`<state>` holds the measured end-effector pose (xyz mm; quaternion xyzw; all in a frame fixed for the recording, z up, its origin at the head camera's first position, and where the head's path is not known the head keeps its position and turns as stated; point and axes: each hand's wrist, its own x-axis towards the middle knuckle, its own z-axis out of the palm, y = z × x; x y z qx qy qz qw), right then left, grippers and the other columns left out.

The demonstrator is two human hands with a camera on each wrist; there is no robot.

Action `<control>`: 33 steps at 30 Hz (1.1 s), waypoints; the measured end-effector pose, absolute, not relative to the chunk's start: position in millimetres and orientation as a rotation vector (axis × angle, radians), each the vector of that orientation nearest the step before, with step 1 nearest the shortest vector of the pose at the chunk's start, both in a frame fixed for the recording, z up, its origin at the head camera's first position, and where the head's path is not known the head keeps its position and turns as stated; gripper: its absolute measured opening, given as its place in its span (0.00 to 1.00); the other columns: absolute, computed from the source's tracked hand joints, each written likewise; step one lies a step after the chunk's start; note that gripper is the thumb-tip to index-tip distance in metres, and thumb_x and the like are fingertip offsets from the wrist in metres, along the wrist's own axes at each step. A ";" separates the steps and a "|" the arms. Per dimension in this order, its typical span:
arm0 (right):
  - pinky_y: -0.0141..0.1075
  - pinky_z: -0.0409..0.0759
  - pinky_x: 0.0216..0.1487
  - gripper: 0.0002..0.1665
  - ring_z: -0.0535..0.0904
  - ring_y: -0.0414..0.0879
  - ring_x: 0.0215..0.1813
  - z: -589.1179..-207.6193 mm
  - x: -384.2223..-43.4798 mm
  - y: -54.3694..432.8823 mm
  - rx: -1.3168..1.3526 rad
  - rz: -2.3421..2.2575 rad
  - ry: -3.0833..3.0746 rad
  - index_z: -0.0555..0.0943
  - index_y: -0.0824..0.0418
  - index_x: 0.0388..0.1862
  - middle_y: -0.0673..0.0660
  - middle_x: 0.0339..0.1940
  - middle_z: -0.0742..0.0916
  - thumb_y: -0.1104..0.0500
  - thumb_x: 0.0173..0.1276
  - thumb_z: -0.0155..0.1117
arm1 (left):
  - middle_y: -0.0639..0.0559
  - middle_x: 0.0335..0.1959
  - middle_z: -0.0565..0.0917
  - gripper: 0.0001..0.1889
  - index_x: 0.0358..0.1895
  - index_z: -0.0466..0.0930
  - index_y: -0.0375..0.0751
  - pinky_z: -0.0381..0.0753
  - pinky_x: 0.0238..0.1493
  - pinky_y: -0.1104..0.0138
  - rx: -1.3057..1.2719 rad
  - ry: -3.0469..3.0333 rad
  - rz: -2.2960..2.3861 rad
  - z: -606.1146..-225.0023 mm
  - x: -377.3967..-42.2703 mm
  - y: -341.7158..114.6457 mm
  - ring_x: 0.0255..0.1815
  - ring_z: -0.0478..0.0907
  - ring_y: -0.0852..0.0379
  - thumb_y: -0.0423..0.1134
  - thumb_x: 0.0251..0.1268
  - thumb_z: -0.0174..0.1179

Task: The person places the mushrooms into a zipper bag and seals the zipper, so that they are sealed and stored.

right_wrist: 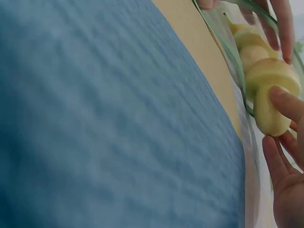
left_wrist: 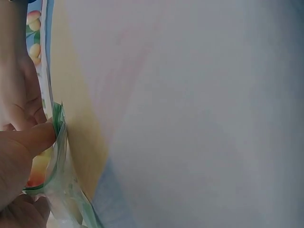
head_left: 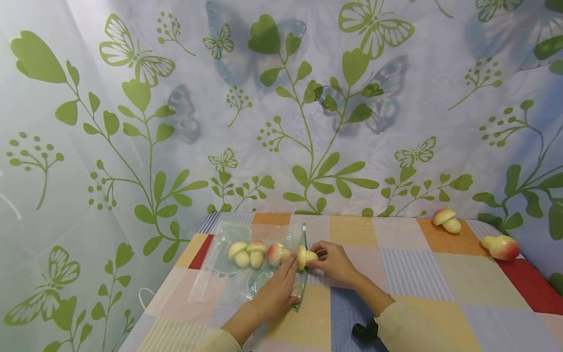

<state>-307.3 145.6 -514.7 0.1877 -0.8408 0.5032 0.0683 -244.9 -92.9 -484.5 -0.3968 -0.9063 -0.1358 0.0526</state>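
Note:
A clear zip bag (head_left: pixel 204 281) with a green-edged mouth lies flat on the table, several yellow toy mushrooms (head_left: pixel 256 255) with reddish caps inside. My left hand (head_left: pixel 276 289) holds the bag at its mouth; in the left wrist view its thumb (left_wrist: pixel 40 137) lies against the green edge (left_wrist: pixel 58 118). Between its thumb and fingers, my right hand (head_left: pixel 337 264) pinches another toy mushroom (right_wrist: pixel 270 111) by the stem. That mushroom is at the bag's mouth, cap toward the bag, close behind the other mushrooms in the right wrist view.
Two more toy mushrooms lie at the table's right side, one on an orange patch (head_left: pixel 446 221) and one near the red patch (head_left: pixel 501 247). A small black object (head_left: pixel 365 332) is by the right sleeve. Behind the patchwork-covered table (head_left: pixel 422 278) hangs a leaf-patterned curtain (head_left: pixel 281 122).

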 end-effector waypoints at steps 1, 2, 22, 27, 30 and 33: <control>0.36 0.88 0.42 0.17 0.88 0.52 0.45 -514.7 -307.2 143.3 0.552 1.514 -2.524 0.85 0.62 0.44 0.54 0.41 0.88 0.59 0.60 0.82 | 0.28 0.81 0.50 0.54 0.78 0.49 0.20 0.60 0.76 0.56 -1.207 -2.752 -0.401 -484.9 -244.9 -92.8 0.80 0.54 0.39 0.40 0.59 0.77; 0.36 0.88 0.42 0.17 0.88 0.52 0.45 -514.8 -307.0 141.4 0.543 1.513 -2.516 0.85 0.63 0.44 0.54 0.41 0.88 0.59 0.59 0.82 | 0.28 0.81 0.49 0.54 0.78 0.49 0.20 0.59 0.76 0.56 -1.209 -2.751 -0.390 -485.4 -244.9 -92.7 0.81 0.53 0.39 0.40 0.59 0.77; 0.34 0.86 0.46 0.18 0.87 0.56 0.48 -518.3 -311.2 137.4 0.564 1.648 -2.466 0.87 0.70 0.53 0.61 0.49 0.86 0.65 0.65 0.76 | 0.27 0.81 0.50 0.52 0.77 0.51 0.18 0.58 0.76 0.57 -1.223 -2.720 -0.230 -481.6 -242.9 -91.3 0.81 0.53 0.39 0.43 0.61 0.75; 0.34 0.87 0.44 0.18 0.88 0.55 0.47 -519.1 -313.4 132.6 0.543 1.644 -2.468 0.88 0.69 0.52 0.60 0.48 0.87 0.64 0.64 0.77 | 0.28 0.81 0.51 0.52 0.77 0.52 0.18 0.59 0.76 0.58 -1.243 -2.705 -0.178 -481.8 -242.8 -91.3 0.81 0.53 0.40 0.44 0.62 0.75; 0.35 0.87 0.45 0.17 0.88 0.55 0.47 -519.6 -314.4 129.9 0.513 1.637 -2.485 0.88 0.68 0.51 0.59 0.47 0.88 0.63 0.63 0.78 | 0.28 0.80 0.51 0.52 0.76 0.53 0.18 0.60 0.76 0.58 -1.249 -2.698 -0.167 -482.6 -242.8 -91.0 0.80 0.55 0.40 0.44 0.62 0.75; 0.36 0.87 0.45 0.17 0.88 0.55 0.48 -519.6 -315.1 127.5 0.485 1.634 -2.499 0.88 0.67 0.50 0.59 0.47 0.88 0.63 0.63 0.78 | 0.28 0.80 0.52 0.52 0.77 0.52 0.18 0.61 0.75 0.59 -1.249 -2.706 -0.185 -483.5 -243.6 -90.3 0.80 0.56 0.40 0.44 0.61 0.75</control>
